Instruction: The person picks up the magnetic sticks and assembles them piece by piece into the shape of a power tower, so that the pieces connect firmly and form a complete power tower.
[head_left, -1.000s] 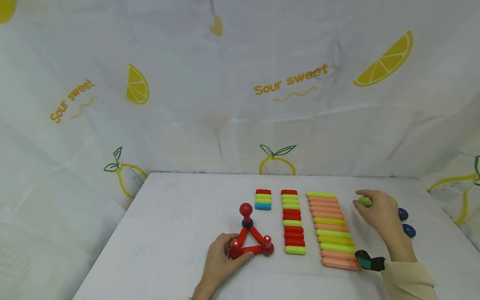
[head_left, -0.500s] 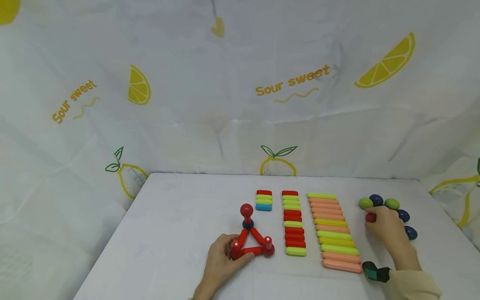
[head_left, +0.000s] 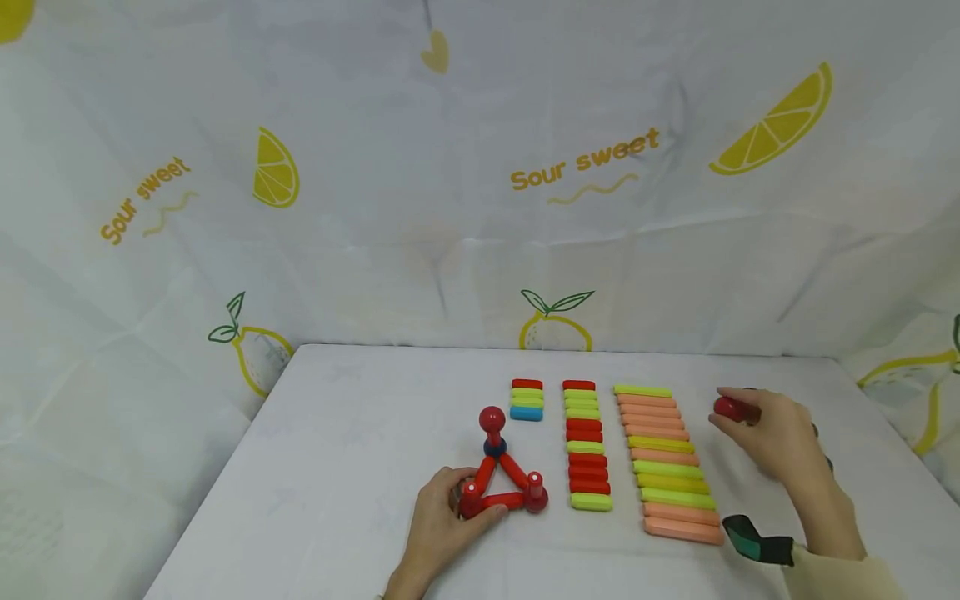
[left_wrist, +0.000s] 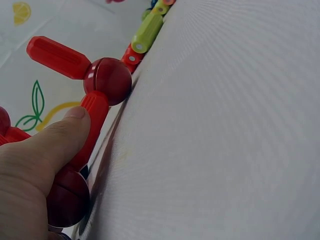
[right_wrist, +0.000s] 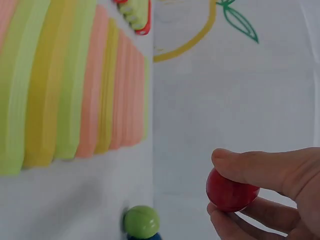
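My left hand [head_left: 442,521] grips the near left corner of a triangular rod-and-ball model [head_left: 504,501] on the table. Red rods join its balls: two red ones in front and a dark blue one behind. Short rods stand up from the corners, the back one topped by a red ball [head_left: 492,419]. In the left wrist view, the thumb lies along a red rod [left_wrist: 92,127] between two red balls. My right hand [head_left: 776,433] pinches a red ball [right_wrist: 230,191] between thumb and fingers, raised off the table. Beneath it in the right wrist view sits a green ball [right_wrist: 142,221].
Short red and green rods [head_left: 587,446] form a column right of the model. A smaller stack with a blue rod [head_left: 527,413] lies behind. Longer orange, yellow and green rods [head_left: 667,469] lie side by side further right. The right hand mostly hides the loose balls.
My right hand reached in among the loose green and blue balls, took hold of a red ball and lifted it slightly leftward. The left hand and the model have stayed put.
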